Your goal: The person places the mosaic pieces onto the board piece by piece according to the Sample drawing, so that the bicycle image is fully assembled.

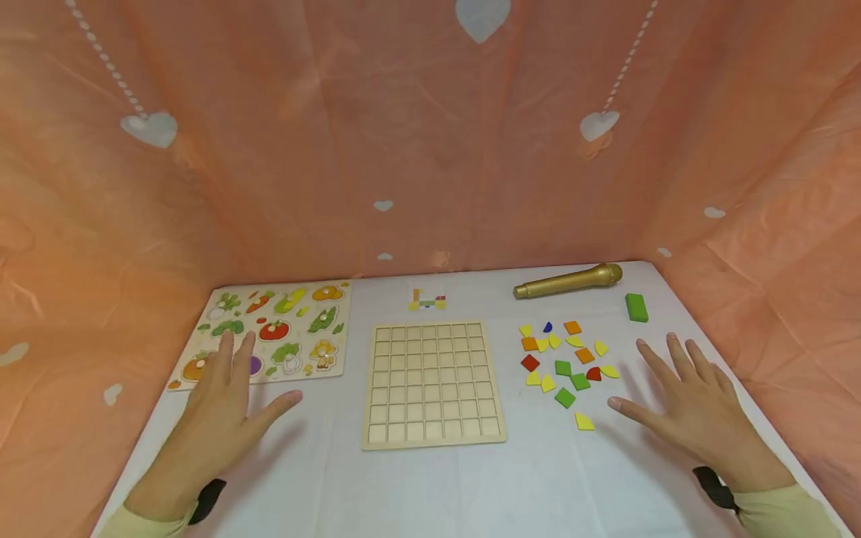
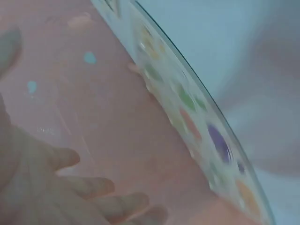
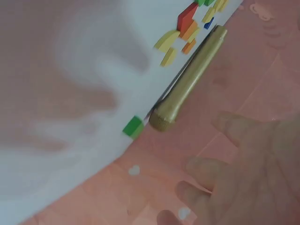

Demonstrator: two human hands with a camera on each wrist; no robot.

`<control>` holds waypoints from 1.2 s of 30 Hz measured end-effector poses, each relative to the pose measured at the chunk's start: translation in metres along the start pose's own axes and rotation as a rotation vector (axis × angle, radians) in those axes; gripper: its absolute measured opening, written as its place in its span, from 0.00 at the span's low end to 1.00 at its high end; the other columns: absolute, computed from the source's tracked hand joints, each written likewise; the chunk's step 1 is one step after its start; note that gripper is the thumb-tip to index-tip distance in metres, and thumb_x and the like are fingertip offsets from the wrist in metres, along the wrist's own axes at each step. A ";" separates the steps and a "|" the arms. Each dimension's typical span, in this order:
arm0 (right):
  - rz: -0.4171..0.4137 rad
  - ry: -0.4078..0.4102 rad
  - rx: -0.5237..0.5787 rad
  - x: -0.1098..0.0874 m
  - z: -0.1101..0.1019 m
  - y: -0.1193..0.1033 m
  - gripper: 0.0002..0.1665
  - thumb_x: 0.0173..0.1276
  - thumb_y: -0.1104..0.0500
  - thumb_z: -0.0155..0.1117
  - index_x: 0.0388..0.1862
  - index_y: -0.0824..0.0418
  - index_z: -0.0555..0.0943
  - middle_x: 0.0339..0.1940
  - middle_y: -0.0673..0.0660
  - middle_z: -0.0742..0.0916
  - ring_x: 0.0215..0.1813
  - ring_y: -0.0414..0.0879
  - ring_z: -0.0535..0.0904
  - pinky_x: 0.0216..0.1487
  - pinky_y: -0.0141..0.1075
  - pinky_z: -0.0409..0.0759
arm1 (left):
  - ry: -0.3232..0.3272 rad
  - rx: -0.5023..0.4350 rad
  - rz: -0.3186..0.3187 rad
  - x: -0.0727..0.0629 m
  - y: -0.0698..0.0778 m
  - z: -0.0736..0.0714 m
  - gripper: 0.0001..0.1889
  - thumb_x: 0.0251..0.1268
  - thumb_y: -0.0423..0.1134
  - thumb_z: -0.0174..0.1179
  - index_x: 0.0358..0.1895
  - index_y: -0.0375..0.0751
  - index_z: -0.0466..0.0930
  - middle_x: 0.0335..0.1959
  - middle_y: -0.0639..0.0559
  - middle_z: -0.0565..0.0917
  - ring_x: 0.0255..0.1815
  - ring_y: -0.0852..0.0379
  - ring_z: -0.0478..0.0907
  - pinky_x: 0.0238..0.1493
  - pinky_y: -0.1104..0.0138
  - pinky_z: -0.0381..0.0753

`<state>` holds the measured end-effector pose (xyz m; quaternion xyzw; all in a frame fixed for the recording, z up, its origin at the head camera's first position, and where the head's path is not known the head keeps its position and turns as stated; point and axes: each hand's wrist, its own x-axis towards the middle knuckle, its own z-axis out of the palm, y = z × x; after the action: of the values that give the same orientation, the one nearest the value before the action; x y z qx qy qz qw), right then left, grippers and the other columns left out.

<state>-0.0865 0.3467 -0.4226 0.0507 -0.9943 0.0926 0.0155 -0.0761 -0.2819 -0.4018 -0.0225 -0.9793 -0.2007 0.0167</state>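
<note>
My left hand (image 1: 222, 411) hovers with spread fingers over the near edge of a wooden vegetable puzzle board (image 1: 306, 371), partly covering its pumpkin and purple pieces. It holds nothing. On the other side, my right hand (image 1: 696, 411) is also spread and empty, just right of a scatter of small flat tiles. Among these are a green square (image 1: 565, 397), a red square (image 1: 530, 362), an orange square (image 1: 584, 356), a blue half-round (image 1: 548, 327) and a yellow quarter-round (image 1: 584, 421). Between the hands lies a square wooden grid board (image 1: 433, 375) with bare cells.
A small printed pattern card (image 1: 427, 299) lies behind the grid board. At the back right are a gold microphone (image 1: 568, 282) and a green block (image 1: 636, 307). Orange cloth (image 1: 417, 149) with white hearts walls in the white table (image 1: 430, 493) at the back and sides.
</note>
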 end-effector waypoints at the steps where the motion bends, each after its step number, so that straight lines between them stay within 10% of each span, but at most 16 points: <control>1: -0.001 -0.005 0.014 0.003 0.000 -0.001 0.64 0.69 0.23 0.65 0.89 0.59 0.57 0.87 0.80 0.54 0.87 0.81 0.45 0.75 0.81 0.52 | -0.003 -0.018 0.006 0.004 0.003 0.001 0.65 0.71 0.72 0.63 0.90 0.40 0.30 0.89 0.28 0.31 0.84 0.13 0.44 0.76 0.18 0.51; 16: -0.087 0.068 0.168 0.051 0.003 -0.029 0.40 0.75 0.43 0.72 0.72 0.71 0.78 0.72 0.77 0.79 0.74 0.76 0.71 0.73 0.74 0.71 | -0.106 -0.282 -0.008 0.031 0.046 0.041 0.43 0.77 0.53 0.68 0.82 0.29 0.62 0.64 0.34 0.85 0.55 0.45 0.89 0.58 0.49 0.91; 26: -0.027 -0.032 0.165 0.073 0.017 -0.046 0.29 0.74 0.51 0.74 0.62 0.72 0.85 0.56 0.72 0.88 0.61 0.70 0.80 0.64 0.67 0.81 | -0.223 -0.467 -0.094 0.048 0.064 0.063 0.29 0.79 0.48 0.66 0.74 0.35 0.77 0.53 0.44 0.91 0.38 0.59 0.90 0.40 0.68 0.88; 36: 0.030 -0.038 0.149 0.078 0.024 -0.050 0.23 0.74 0.55 0.73 0.58 0.72 0.87 0.44 0.67 0.89 0.46 0.60 0.81 0.51 0.57 0.85 | -0.261 -0.561 -0.176 0.056 0.077 0.078 0.26 0.74 0.35 0.65 0.71 0.29 0.77 0.42 0.45 0.89 0.30 0.58 0.87 0.36 0.66 0.91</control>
<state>-0.1599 0.2856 -0.4336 0.0385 -0.9854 0.1656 -0.0085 -0.1301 -0.1780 -0.4409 0.0332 -0.8779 -0.4587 -0.1334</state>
